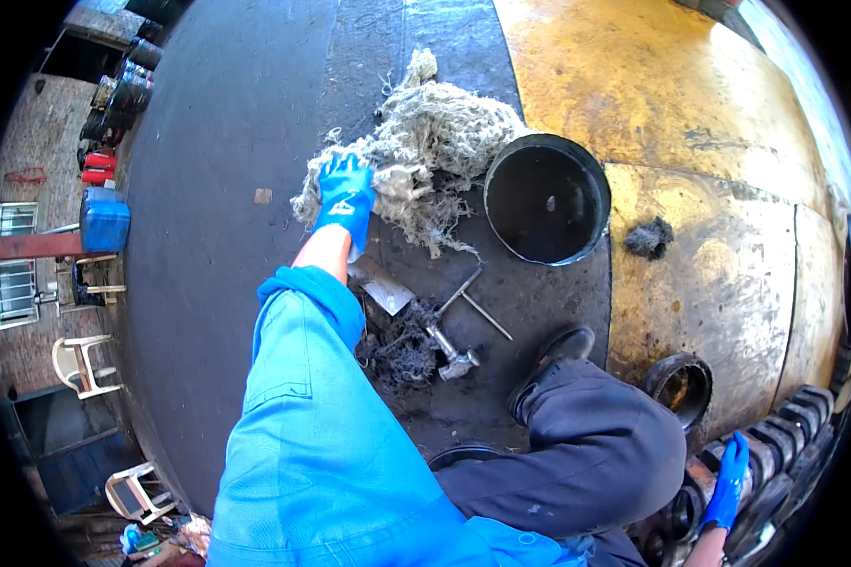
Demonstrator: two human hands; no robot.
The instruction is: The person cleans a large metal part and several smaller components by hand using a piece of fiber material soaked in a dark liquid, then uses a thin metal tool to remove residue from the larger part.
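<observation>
My left hand [347,196], in a blue glove, reaches forward with its fingers curled into the near left side of a pale, shaggy heap of cotton waste [444,128]. The fingertips are partly sunk in the strands. Far to the lower right, my right hand [728,484], also blue-gloved, has its fingers stretched out beside a row of dark metal links and seems to hold nothing. A round tub [602,203] of dark liquid touches the heap's right side. Nearer me lie a hammer [456,362], a T-shaped metal bar [482,313], a flat metal plate [385,288] and a dark, soiled wad of fibre [397,350].
A small dark tuft [649,238] lies on the yellow metal sheet at right. Below it sit a round metal ring [679,389] and heavy links [792,425]. My dark shoe [567,347] is close to the hammer. Chairs [85,367] and a blue container [104,220] stand far left.
</observation>
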